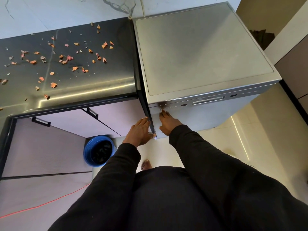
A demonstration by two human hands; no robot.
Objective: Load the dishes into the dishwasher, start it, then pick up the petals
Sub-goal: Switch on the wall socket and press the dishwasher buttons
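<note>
Now I see the right hand [168,124] touching with straight fingers the buttons at the left end of the closed dishwasher [208,55] front, the left hand [139,130] flat and open against its left edge, holding nothing, and the petals [69,57] scattered on the counter [108,72] left of it.

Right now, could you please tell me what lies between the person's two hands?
In the head view, the front corner of the dishwasher stands between the left hand beside it and the right hand on its door front.
</note>
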